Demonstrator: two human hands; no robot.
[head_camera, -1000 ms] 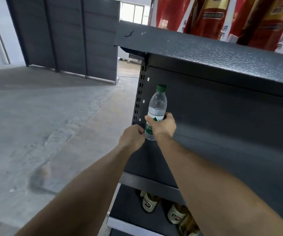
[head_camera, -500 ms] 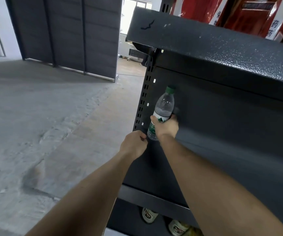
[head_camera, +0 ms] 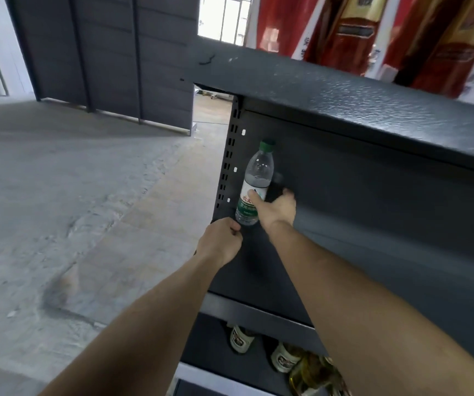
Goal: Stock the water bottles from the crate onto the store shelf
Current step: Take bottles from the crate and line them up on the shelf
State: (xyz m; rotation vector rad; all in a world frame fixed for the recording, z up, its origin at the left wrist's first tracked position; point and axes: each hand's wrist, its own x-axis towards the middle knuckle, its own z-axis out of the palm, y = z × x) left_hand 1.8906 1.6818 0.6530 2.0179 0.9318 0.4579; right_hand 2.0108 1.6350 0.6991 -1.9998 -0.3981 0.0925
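Water bottle (head_camera: 254,184), one only, stands upright at the middle of the frame on the dark metal store shelf (head_camera: 373,252), tight against the left end where the perforated upright (head_camera: 228,164) runs down. It is clear plastic with a green cap and a white-and-green label. The right hand (head_camera: 275,208) grasps it low on the label: the thumb lies across the front, and the fingers curl round the far side, mostly hidden behind the bottle. The left hand (head_camera: 221,241) sits just below and left of the bottle's base, clenched into a loose fist at the shelf's left edge; whether it grips the edge or holds nothing cannot be told. Two bare forearms reach in from the lower edge of the frame.

One shelf board (head_camera: 358,110) overhangs the bottle from above. On top of it, at the upper right, stand red and gold boxes (head_camera: 373,32), blurred, at least three. At the bottom centre, on a lower tier, two dark bottles with pale labels (head_camera: 240,340) show, beside some yellowish glass that is too blurred to count. Grey concrete floor (head_camera: 73,210) fills the left side, with grey wall panels (head_camera: 110,52) at the upper left.
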